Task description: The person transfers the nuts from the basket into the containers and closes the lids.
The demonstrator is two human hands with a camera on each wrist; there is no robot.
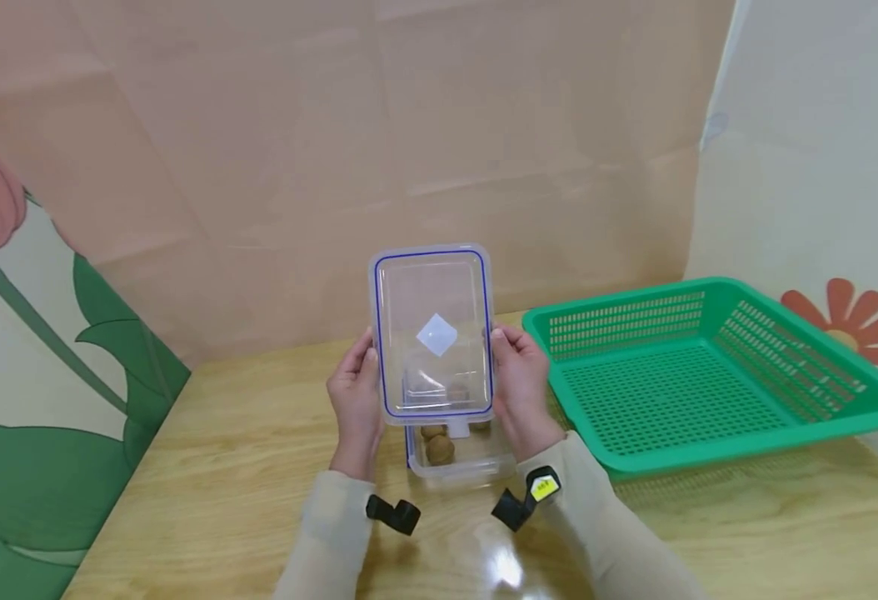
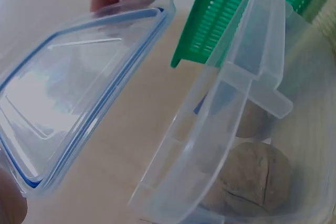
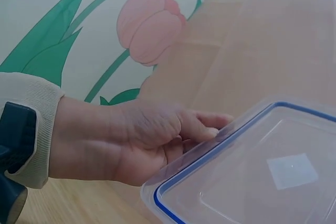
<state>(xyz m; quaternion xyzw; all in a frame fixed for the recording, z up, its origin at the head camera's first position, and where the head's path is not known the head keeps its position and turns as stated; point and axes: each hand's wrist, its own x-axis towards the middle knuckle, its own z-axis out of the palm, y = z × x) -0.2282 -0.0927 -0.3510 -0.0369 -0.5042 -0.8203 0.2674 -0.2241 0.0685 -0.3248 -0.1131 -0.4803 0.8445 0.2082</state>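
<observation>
A clear plastic lid (image 1: 439,275) with a blue seal and a white diamond-shaped sticker (image 1: 436,334) is raised, tilted up, in both hands. My left hand (image 1: 356,396) pinches its left edge, and my right hand (image 1: 523,379) pinches the right edge. In the right wrist view the left hand (image 3: 157,140) has its thumb along the lid's rim. Below and partly behind the lid stands a clear plastic container (image 1: 476,473), apart from it in the left wrist view. Inside are several round brown walnuts (image 2: 257,179); some are hidden by the lid.
A large green plastic basket (image 1: 679,392) stands on the wooden table (image 1: 244,467) to the right, close to the right hand. Behind the table hangs a plain pinkish-tan sheet (image 1: 259,150). Flower-patterned panels flank the table on the left and right.
</observation>
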